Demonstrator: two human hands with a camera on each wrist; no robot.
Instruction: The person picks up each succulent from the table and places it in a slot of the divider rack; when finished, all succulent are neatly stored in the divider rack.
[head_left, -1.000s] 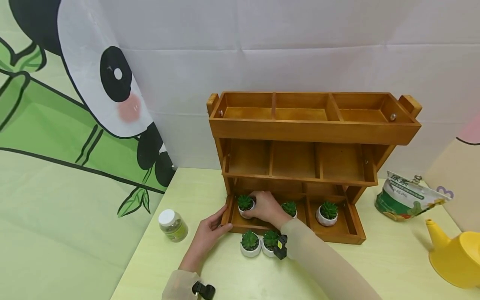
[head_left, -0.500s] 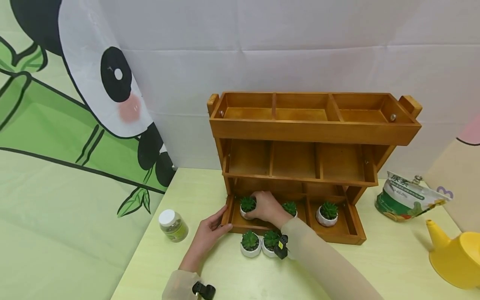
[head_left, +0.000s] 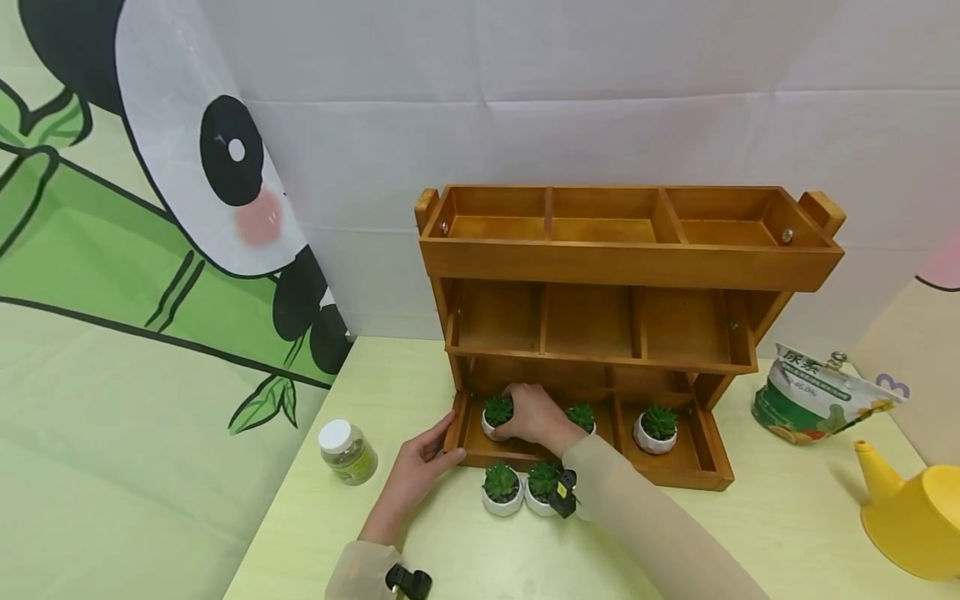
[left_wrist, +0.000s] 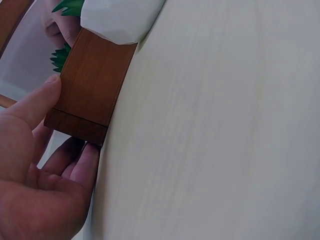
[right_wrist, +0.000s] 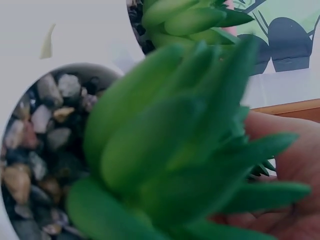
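Observation:
A brown wooden three-tier shelf [head_left: 630, 260] stands against the back cloth. My right hand [head_left: 534, 417] reaches into its bottom tier and holds a small potted succulent [head_left: 495, 412] in the left compartment, fingers partly hiding the white pot. At the tier's front left corner, my left hand [head_left: 418, 468] grips the wood [left_wrist: 95, 82], thumb on one side and fingers on the other. Another potted succulent [head_left: 581, 416] sits in the middle compartment, partly behind the right wrist, and one more [head_left: 656, 428] in the right. In the right wrist view, a large blurred succulent [right_wrist: 150, 145] covers much of the right hand [right_wrist: 297, 165].
Two potted succulents [head_left: 501, 489] stand side by side on the table before the shelf, one partly under the right wrist. A white-lidded jar [head_left: 348, 452] is at left. To the right are a green and white bag [head_left: 817, 396] and a yellow watering can [head_left: 911, 517].
Over the last second the right hand has shifted the held potted succulent slightly to the right within its compartment. The left hand stays at the shelf corner.

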